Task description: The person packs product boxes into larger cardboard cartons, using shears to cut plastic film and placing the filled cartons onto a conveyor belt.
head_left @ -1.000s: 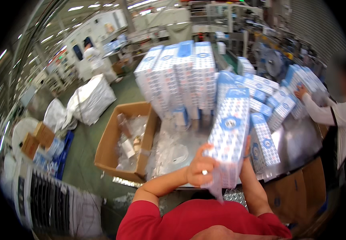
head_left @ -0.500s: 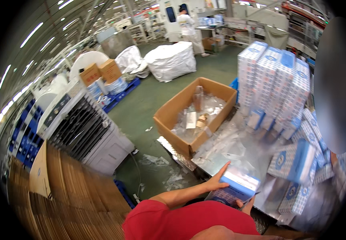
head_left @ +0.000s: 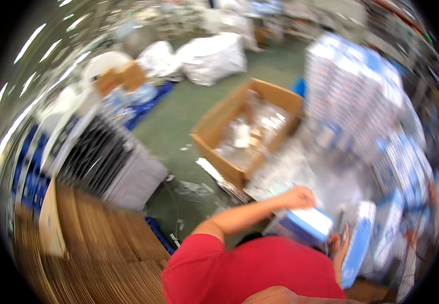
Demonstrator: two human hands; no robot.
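Motion blur softens this moment. My left hand (head_left: 299, 197) is curled closed at the upper edge of a blue-and-white box (head_left: 304, 225), in front of my body. What its fingers hold, if anything, is hidden. My right hand (head_left: 338, 242) is against the near-left side of a long, narrow blue-and-white pack (head_left: 359, 244), which stands tilted, and its fingers seem to grip it. A thin dark shape shows by those fingers, too smeared to name. The box sits between my two hands, its lower part hidden by my red sleeve and torso.
An open cardboard carton (head_left: 219, 167) with clear plastic scraps stands ahead. Tall stacks of patterned packs (head_left: 351, 86) rise at the right, with loose packs (head_left: 402, 167) nearer. Flattened cardboard (head_left: 103, 243) and a louvred white cooler (head_left: 133, 177) are at left. White sacks (head_left: 212, 58) lie beyond.
My left hand has lifted from the box's side to its upper edge and curled. My right hand has left the box, moved right, and a long pack now stands beside it. The view has shifted.
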